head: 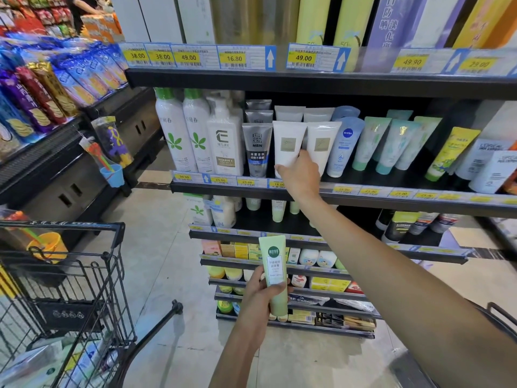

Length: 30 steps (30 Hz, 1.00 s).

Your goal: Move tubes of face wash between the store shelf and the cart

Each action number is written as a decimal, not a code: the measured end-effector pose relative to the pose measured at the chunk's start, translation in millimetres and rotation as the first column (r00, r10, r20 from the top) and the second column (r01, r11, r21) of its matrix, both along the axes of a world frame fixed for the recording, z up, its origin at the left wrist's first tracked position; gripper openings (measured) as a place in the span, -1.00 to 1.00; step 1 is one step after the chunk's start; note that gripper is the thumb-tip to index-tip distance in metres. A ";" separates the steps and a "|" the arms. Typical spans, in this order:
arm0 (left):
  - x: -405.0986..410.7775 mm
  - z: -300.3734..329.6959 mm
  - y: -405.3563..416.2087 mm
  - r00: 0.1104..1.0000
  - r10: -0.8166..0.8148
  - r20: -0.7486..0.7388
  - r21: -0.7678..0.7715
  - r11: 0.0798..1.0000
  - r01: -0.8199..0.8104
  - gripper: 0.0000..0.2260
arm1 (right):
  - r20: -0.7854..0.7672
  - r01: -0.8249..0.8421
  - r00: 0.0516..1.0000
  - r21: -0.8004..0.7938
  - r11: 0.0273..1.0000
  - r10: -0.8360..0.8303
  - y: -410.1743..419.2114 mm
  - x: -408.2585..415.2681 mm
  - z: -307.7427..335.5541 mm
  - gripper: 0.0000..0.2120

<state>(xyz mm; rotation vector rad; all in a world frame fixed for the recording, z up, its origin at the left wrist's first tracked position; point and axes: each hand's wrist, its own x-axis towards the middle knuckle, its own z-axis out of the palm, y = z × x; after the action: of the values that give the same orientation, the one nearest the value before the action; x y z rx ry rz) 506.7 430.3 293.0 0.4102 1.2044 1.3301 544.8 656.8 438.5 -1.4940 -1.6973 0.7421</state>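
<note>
Shelf edge (363, 196) runs just under my right hand (300, 170), whose fingers curl round the lower end of a white tube (288, 144) standing packed between its neighbours. My left hand (258, 296) grips a green tube (275, 271) upright over open floor, the cart (72, 275) at my left.
</note>
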 end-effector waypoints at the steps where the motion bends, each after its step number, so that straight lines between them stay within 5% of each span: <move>1: 0.3 -0.7 0.1 1.000 0.003 0.000 -0.006 1.000 -0.003 -0.52 | 0.004 0.002 1.000 0.004 1.000 -0.002 -0.2 0.9 -0.7 -0.58; 10: 1.8 -5.2 -0.6 1.000 0.023 -0.014 -0.027 0.999 -0.023 -0.51 | 0.041 -0.049 0.998 0.110 0.993 0.045 -16.5 23.0 -5.9 -0.69; 14: 5.0 -4.5 1.1 1.000 0.017 -0.019 -0.022 1.000 -0.017 -0.54 | 0.058 -0.119 0.992 0.206 0.971 0.110 -36.4 43.1 -14.4 -0.58; 19: 10.8 -4.0 2.9 0.999 0.015 -0.032 -0.038 0.999 -0.016 -0.55 | 0.226 -0.211 0.964 0.344 0.915 0.137 -47.2 82.1 -48.2 -0.77; 30: 22.6 -23.6 50.7 0.970 0.020 -0.242 -0.118 0.992 -0.049 -0.49 | 0.484 -0.261 0.847 0.018 0.965 0.220 -22.4 148.2 -159.1 -0.71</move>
<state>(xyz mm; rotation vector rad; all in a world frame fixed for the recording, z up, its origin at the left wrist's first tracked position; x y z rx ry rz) 529.3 480.9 269.4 0.4729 1.4931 1.2531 693.0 634.5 279.4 -1.5035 -2.2929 0.4326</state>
